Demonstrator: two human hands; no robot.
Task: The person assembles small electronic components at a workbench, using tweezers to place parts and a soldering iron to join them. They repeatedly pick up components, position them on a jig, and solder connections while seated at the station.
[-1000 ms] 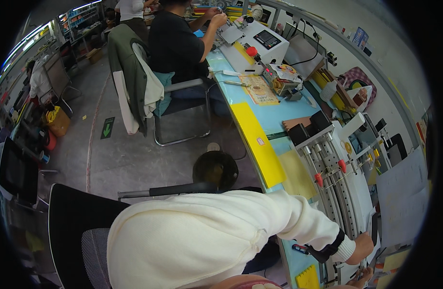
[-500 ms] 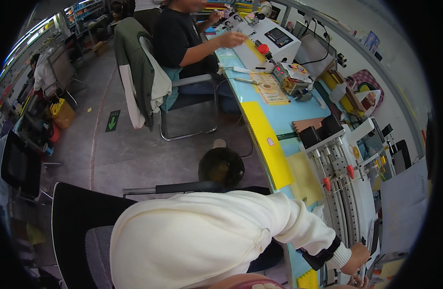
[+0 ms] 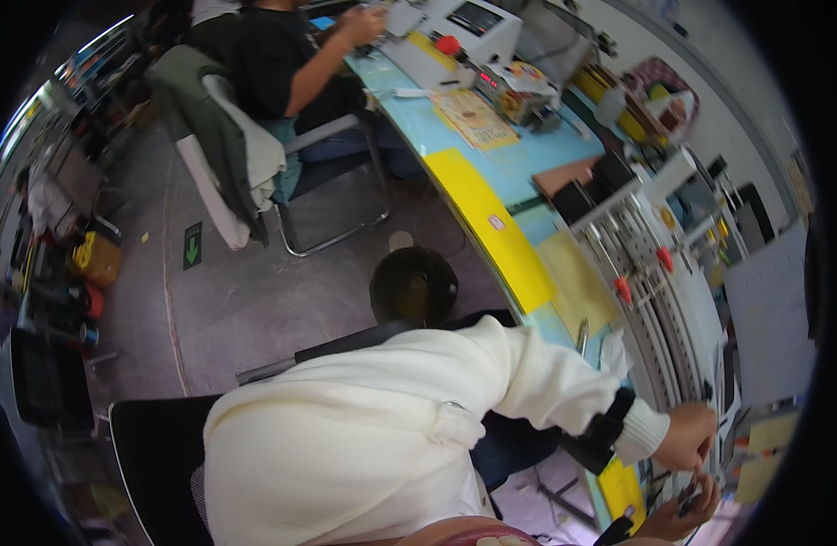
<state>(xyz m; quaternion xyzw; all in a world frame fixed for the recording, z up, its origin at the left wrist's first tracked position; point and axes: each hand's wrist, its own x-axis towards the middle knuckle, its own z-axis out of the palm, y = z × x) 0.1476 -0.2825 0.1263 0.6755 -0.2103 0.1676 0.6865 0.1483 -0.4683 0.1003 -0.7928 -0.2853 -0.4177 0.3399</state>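
Working close together: left hand (image 3: 688, 437), right hand (image 3: 684, 511), grasp unclear; unreadable label (image 3: 497, 222) on yellow sheet (image 3: 518, 266).

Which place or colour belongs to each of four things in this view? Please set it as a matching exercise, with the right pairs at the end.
Column one
1. Left hand
2. Tapered machine knobs
3. Round bin
4. Dark green jacket

Column two
A. Draped over a chair
B. Beyond a white cuff and a black band
C. Red
D. On the floor

Pairs: 1-B; 2-C; 3-D; 4-A
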